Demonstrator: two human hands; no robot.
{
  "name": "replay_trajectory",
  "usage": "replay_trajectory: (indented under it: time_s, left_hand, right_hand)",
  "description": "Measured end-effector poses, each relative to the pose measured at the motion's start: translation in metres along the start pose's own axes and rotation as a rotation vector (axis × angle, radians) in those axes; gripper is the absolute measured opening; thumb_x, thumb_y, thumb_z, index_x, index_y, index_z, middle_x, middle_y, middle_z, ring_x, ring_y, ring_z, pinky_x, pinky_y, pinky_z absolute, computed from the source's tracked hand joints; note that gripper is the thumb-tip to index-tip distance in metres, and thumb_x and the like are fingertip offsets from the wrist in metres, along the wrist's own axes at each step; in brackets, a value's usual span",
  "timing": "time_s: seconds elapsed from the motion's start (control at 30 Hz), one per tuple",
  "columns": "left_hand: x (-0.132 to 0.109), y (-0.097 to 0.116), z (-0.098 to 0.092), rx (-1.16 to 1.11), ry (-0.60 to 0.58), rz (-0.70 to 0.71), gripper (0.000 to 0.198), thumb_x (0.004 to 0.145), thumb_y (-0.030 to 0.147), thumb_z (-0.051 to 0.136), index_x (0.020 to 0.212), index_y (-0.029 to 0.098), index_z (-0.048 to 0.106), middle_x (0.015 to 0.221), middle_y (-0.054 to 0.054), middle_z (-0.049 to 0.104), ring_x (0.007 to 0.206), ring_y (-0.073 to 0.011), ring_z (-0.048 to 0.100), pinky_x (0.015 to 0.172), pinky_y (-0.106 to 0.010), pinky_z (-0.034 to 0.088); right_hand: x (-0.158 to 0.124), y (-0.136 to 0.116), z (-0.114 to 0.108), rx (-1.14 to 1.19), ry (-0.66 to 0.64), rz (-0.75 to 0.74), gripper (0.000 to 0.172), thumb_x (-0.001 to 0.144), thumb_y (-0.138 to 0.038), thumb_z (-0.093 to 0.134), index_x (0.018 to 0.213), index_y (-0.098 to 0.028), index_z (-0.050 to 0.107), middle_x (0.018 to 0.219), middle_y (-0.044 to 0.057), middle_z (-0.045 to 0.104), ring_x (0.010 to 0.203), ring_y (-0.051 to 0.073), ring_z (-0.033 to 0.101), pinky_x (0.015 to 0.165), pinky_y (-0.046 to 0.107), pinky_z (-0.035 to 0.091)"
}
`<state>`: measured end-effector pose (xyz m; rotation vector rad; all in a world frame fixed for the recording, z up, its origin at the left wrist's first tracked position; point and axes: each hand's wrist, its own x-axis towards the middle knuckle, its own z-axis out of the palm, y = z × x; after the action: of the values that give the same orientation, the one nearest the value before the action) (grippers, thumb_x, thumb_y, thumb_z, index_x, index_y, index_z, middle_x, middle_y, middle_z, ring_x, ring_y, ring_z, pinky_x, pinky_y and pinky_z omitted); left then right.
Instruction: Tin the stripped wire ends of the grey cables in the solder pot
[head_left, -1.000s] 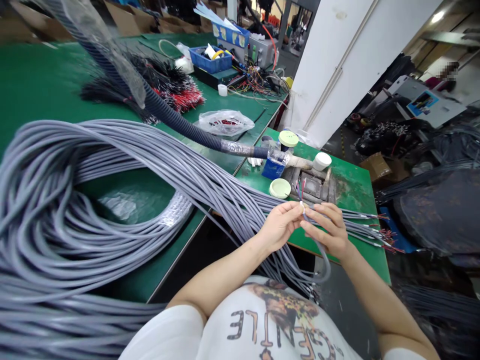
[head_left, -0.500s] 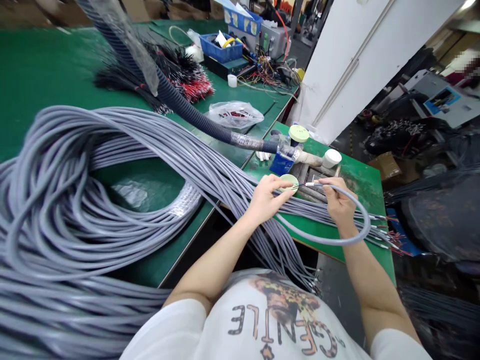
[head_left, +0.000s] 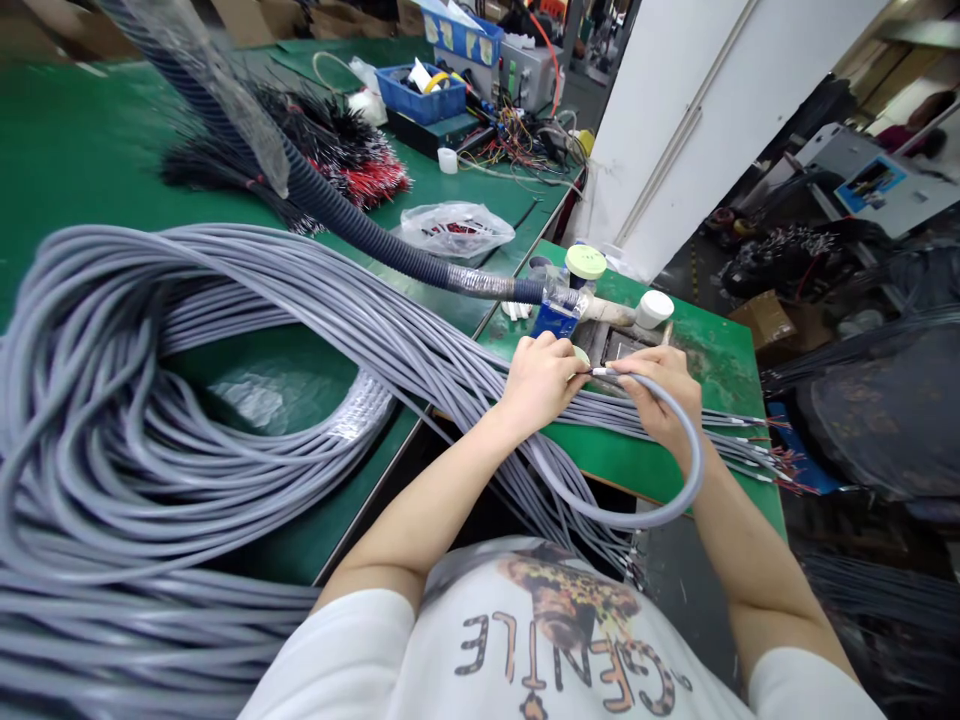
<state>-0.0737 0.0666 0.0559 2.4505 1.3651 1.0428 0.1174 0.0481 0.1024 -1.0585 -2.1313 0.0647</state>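
My right hand [head_left: 664, 392] is closed around a grey cable [head_left: 611, 518] close to its end, where a short white sleeve [head_left: 599, 371] shows. From there the cable bends in a loop below the right wrist. My left hand [head_left: 546, 380] pinches the thin wires coming out of that end; its fingertips hide most of them. Behind the left fingers, a pale green round lid [head_left: 580, 356] is partly covered. More grey cables [head_left: 637, 415] run beneath both hands, their stripped wire ends [head_left: 787, 462] fanned out at the right.
A big coil of grey cable [head_left: 97, 420] fills the left table. A ribbed hose [head_left: 360, 225] crosses above, ending by a blue box [head_left: 555, 318]. Jars with a green lid [head_left: 585, 262] and a white lid [head_left: 655, 308] stand behind my hands. Black wire bundles [head_left: 217, 165] lie farther back.
My left fingers have closed over the wires, which showed bare between the hands before. Both hands have come closer together, and the cable loop hangs lower and wider.
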Motion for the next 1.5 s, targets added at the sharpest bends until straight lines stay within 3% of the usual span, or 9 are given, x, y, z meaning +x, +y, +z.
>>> replay_trajectory:
  time_s: [0.17, 0.27, 0.37, 0.47, 0.6, 0.7, 0.77, 0.93, 1.5]
  left_hand:
    - [0.009, 0.001, -0.008, -0.083, -0.167, 0.007, 0.016, 0.084, 0.029, 0.057, 0.077, 0.018, 0.066, 0.077, -0.005, 0.063, 0.078, -0.0207, 0.053, 0.066, -0.032, 0.032]
    - [0.018, -0.002, -0.01, -0.304, -0.318, -0.109, 0.015, 0.082, 0.028, 0.056, 0.072, 0.018, 0.062, 0.066, -0.001, 0.06, 0.061, -0.0153, 0.051, 0.058, -0.028, 0.032]
    - [0.024, -0.007, -0.01, -0.46, -0.326, -0.274, 0.021, 0.079, 0.031, 0.057, 0.065, 0.017, 0.059, 0.059, 0.001, 0.057, 0.054, -0.0129, 0.048, 0.053, -0.026, 0.031]
    - [0.025, -0.015, -0.013, -0.638, -0.197, -0.359, 0.029, 0.079, 0.042, 0.059, 0.069, 0.014, 0.062, 0.063, -0.001, 0.061, 0.059, -0.0128, 0.052, 0.057, -0.025, 0.038]
    - [0.007, -0.03, -0.015, -0.807, 0.216, -0.421, 0.028, 0.08, 0.042, 0.061, 0.087, 0.014, 0.066, 0.084, -0.004, 0.068, 0.079, -0.0148, 0.061, 0.076, -0.026, 0.047]
    - [-0.023, -0.041, -0.004, -0.719, 0.536, -0.52, 0.024, 0.082, 0.038, 0.06, 0.089, 0.016, 0.065, 0.086, -0.003, 0.067, 0.084, -0.0148, 0.063, 0.082, -0.027, 0.048]
    - [-0.043, -0.045, 0.007, -0.598, 0.644, -0.558, 0.022, 0.084, 0.036, 0.058, 0.088, 0.016, 0.065, 0.085, -0.003, 0.066, 0.084, -0.0146, 0.062, 0.084, -0.028, 0.048]
    - [-0.071, -0.046, 0.027, -0.365, 0.641, -0.529, 0.018, 0.085, 0.033, 0.057, 0.087, 0.017, 0.065, 0.086, -0.004, 0.066, 0.087, -0.0163, 0.062, 0.085, -0.031, 0.048]
    - [-0.071, -0.051, 0.039, -0.255, 0.671, -0.376, 0.013, 0.086, 0.027, 0.057, 0.087, 0.017, 0.065, 0.083, -0.004, 0.067, 0.083, -0.0165, 0.06, 0.082, -0.033, 0.046]
  right_hand:
    - [0.003, 0.008, -0.001, -0.062, -0.069, -0.084, 0.014, 0.086, -0.031, 0.06, 0.093, -0.028, 0.073, 0.087, 0.004, 0.07, 0.083, 0.021, 0.062, 0.088, 0.043, 0.039]
    - [0.006, 0.01, 0.001, -0.066, -0.09, -0.073, 0.016, 0.087, -0.034, 0.059, 0.093, -0.029, 0.073, 0.087, 0.004, 0.069, 0.083, 0.02, 0.061, 0.089, 0.043, 0.038]
    - [0.011, 0.013, 0.005, -0.068, -0.071, -0.041, 0.017, 0.087, -0.037, 0.059, 0.09, -0.028, 0.073, 0.085, 0.004, 0.069, 0.084, 0.021, 0.061, 0.09, 0.043, 0.038]
    - [0.015, 0.022, 0.011, -0.062, -0.004, 0.025, 0.019, 0.088, -0.038, 0.057, 0.089, -0.027, 0.073, 0.086, 0.003, 0.07, 0.085, 0.021, 0.062, 0.091, 0.042, 0.039]
    - [0.022, 0.037, 0.026, -0.042, 0.095, 0.106, 0.018, 0.088, -0.035, 0.057, 0.086, -0.026, 0.072, 0.085, 0.002, 0.071, 0.083, 0.021, 0.062, 0.09, 0.042, 0.041]
    - [0.027, 0.046, 0.039, -0.02, 0.105, 0.168, 0.017, 0.087, -0.032, 0.058, 0.081, -0.022, 0.071, 0.085, 0.003, 0.072, 0.082, 0.022, 0.063, 0.085, 0.042, 0.043]
    - [0.029, 0.05, 0.046, -0.008, 0.084, 0.204, 0.017, 0.087, -0.03, 0.059, 0.08, -0.021, 0.071, 0.085, 0.004, 0.072, 0.083, 0.023, 0.063, 0.082, 0.041, 0.043]
    - [0.03, 0.058, 0.062, -0.077, 0.026, 0.224, 0.017, 0.088, -0.03, 0.058, 0.084, -0.02, 0.072, 0.082, 0.004, 0.071, 0.082, 0.022, 0.061, 0.081, 0.04, 0.041]
    - [0.031, 0.064, 0.087, -0.266, -0.094, 0.194, 0.031, 0.095, -0.036, 0.044, 0.09, -0.022, 0.071, 0.083, 0.004, 0.07, 0.081, 0.02, 0.059, 0.086, 0.039, 0.031]
